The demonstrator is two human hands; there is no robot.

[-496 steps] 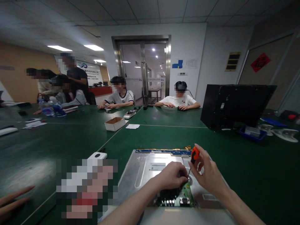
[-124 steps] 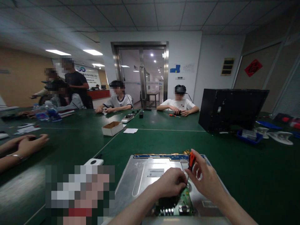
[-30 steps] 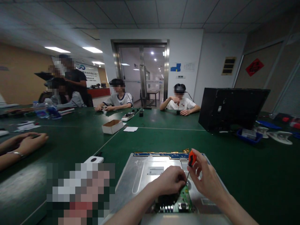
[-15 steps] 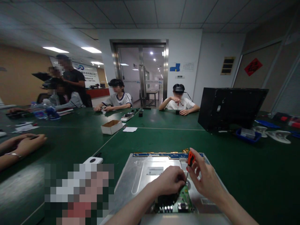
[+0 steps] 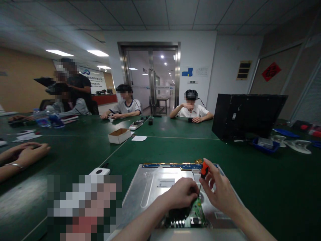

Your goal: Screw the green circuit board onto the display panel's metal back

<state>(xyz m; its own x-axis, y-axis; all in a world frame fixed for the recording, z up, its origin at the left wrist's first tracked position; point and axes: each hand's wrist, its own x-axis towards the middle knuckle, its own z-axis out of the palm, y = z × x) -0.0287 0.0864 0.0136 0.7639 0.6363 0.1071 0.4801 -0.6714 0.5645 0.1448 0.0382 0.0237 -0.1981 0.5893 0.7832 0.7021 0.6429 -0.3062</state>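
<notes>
Almost nothing is changing from half a second ago: the right hand [image 5: 222, 194] is still pinching the orange screwdriver [image 5: 203, 171] upright, its tip staying on the green circuit board [image 5: 197, 216] at the bottom centre, so the same screw is seemingly still being worked. The left hand [image 5: 182, 193] is curling closed on the board's black part [image 5: 179, 211], steadying it on the metal panel [image 5: 152, 187]. Upper left of centre, an open cardboard box [image 5: 119, 135] is sitting; its contents cannot be seen.

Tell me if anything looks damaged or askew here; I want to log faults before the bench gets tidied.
Nothing stands out. The metal panel lies flat on the green table. The left hand rests on the circuit board, and the right hand holds the orange screwdriver upright over it.
</notes>
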